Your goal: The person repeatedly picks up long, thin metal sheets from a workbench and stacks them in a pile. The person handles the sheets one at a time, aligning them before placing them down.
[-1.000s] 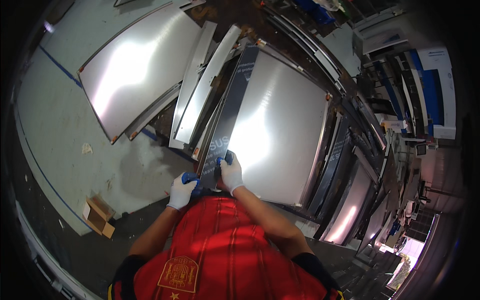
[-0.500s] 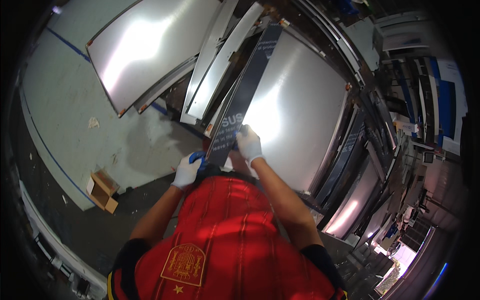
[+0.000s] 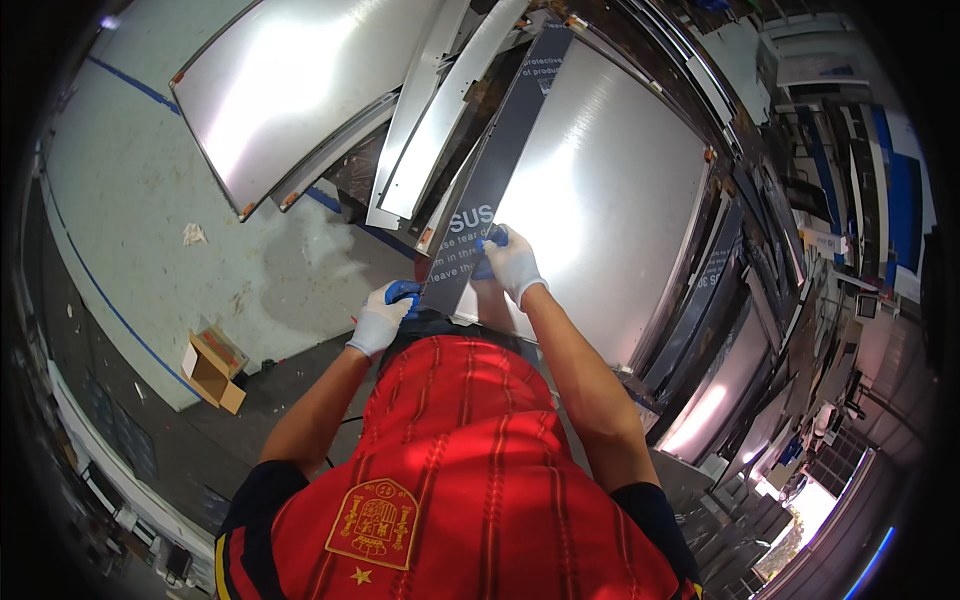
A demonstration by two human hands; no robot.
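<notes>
A long, narrow strip covered in dark printed film (image 3: 497, 150) slants away from my waist, lying along the left edge of a large shiny metal panel (image 3: 610, 170). My left hand (image 3: 385, 312), in a white glove with blue-coated fingers, is closed on the strip's near left corner. My right hand (image 3: 515, 265), gloved the same way, has its fingers curled together at the strip's right edge, over the panel. The undersides of both grips are hidden. The panel mirrors part of the right hand and arm.
To the left stand another shiny panel (image 3: 290, 90) and bent metal pieces (image 3: 425, 150). An opened cardboard box (image 3: 212, 372) sits on the floor at left. More film-covered strips (image 3: 690, 290) and metal parts crowd the right side. Racked sheets (image 3: 880, 170) stand farther right.
My right hand has risen slightly and shifted right, its fingers curled more visibly at the strip's edge. My left hand stays at the near corner, a little higher. The whole view has shifted slightly.
</notes>
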